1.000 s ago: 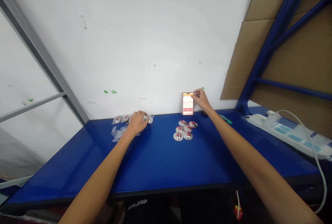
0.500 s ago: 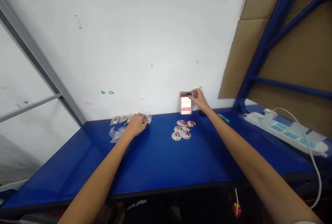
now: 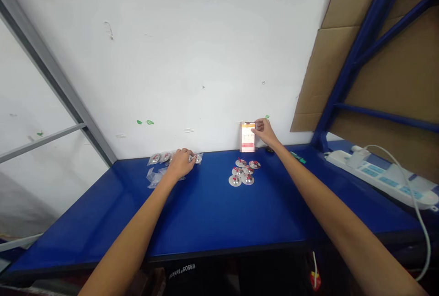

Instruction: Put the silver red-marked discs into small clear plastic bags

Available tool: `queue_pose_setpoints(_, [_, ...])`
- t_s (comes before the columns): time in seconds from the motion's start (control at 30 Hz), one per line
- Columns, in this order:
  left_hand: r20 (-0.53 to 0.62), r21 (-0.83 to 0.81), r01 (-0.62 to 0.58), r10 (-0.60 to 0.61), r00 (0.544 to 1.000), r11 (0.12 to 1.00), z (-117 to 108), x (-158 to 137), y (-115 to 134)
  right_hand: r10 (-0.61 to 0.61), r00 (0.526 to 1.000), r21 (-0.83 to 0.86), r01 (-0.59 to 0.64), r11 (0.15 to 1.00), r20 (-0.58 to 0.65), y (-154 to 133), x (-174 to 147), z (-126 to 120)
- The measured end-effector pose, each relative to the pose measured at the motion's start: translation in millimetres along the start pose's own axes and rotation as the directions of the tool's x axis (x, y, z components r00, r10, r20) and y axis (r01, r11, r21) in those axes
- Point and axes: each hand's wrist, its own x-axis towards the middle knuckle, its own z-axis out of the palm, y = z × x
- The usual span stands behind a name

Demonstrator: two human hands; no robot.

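Observation:
My left hand [image 3: 181,163] rests palm down over a row of bagged cymbals [image 3: 155,158] by the wall. Its fingers are loosely bent, with a gap between thumb and forefinger; the fingertips are partly hidden among the bags. Each small silver cymbal has a red cord. At the right, my right hand [image 3: 265,131] pinches the upper right edge of a phone [image 3: 248,142] leaning upright against the wall, its thumb over the lit screen. Between my arms lies a cluster of several unbagged cymbals [image 3: 247,179], which neither hand touches.
Crumpled clear plastic bags [image 3: 155,178] lie below the bagged row. On the right of the blue table [image 3: 219,218] is a white power strip [image 3: 380,174] with a cable. A small green object [image 3: 297,158] lies near the wall. Blue frame posts [image 3: 353,65] and cardboard [image 3: 310,76] stand at the right.
The phone screen has gone from a dark top band to a bright orange one. Both hands stay in place; the whole view has shifted slightly.

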Motion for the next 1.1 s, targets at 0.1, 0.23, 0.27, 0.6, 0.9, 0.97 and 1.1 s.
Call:
queue_pose_setpoints(0.1, [-0.012,0.004,-0.001,0.001,1.0,1.0,0.1,-0.1,1.1,-0.002,1.0,-0.013,0.002,1.0,-0.012,0.7,0.9,1.9])
queue_pose_setpoints(0.23, [-0.015,0.014,-0.013,0.014,1.0,1.0,-1.4,-1.0,2.0,-0.016,1.0,-0.068,0.016,0.998,0.004,0.2,-0.4,-0.1])
queue_pose_setpoints(0.27, [-0.012,0.014,-0.011,0.011,1.0,1.0,-1.9,-1.1,2.0,-0.03,0.999,-0.095,0.033,0.995,0.028,-0.4,-2.7,-1.8])
queue_pose_setpoints(0.6, [-0.013,0.023,-0.011,0.012,1.0,1.0,1.5,0.6,1.0,-0.124,0.941,-0.513,0.279,0.812,0.316,-6.4,-47.3,-1.7])
queue_pose_setpoints(0.9, [-0.004,0.006,-0.004,0.004,1.0,1.0,-0.9,-0.6,-0.9,-0.11,0.935,-0.468,0.268,0.842,0.337,-13.8,-46.1,-8.8])
queue_pose_setpoints(0.97, [-0.009,0.0,-0.016,0.016,1.0,1.0,0.1,-0.4,-1.1,-0.089,0.938,-0.462,0.246,0.852,0.334,-14.9,-46.2,-9.1])
queue_pose_setpoints(1.1, [-0.014,-0.006,-0.017,0.017,1.0,1.0,1.2,0.7,-1.5,-0.073,0.939,-0.441,0.225,0.869,0.336,-15.1,-46.2,-9.8])
